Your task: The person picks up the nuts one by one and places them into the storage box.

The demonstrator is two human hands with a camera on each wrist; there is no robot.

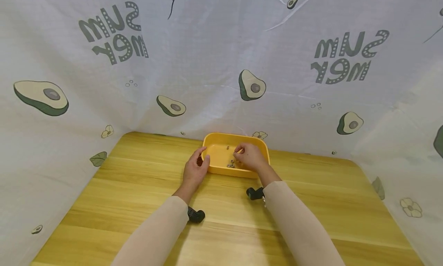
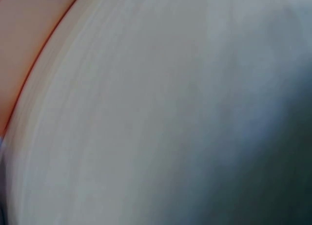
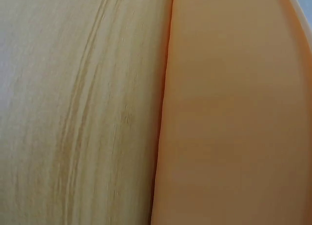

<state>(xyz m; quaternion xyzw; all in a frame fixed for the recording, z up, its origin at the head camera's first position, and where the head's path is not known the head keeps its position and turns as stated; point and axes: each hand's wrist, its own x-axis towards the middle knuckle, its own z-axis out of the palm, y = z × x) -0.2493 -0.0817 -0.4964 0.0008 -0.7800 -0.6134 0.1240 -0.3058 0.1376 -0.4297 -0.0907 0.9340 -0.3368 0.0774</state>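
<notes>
A shallow yellow-orange tray stands at the back of the table. Small grey metal nuts lie inside it, several grouped near the front wall and one nut apart toward the back. My left hand touches the tray's left end, fingers extended and thumb at the rim. Over the tray's right half, my right hand pinches what looks like a small nut, mostly hidden by thumb and forefinger. The right wrist view shows only the tray's outer wall; the left one catches a tray edge.
The wooden table extends to both sides and in front of the tray. Behind it hangs a white curtain with avocado prints, close to the tray's back wall. Black devices are worn at both wrists.
</notes>
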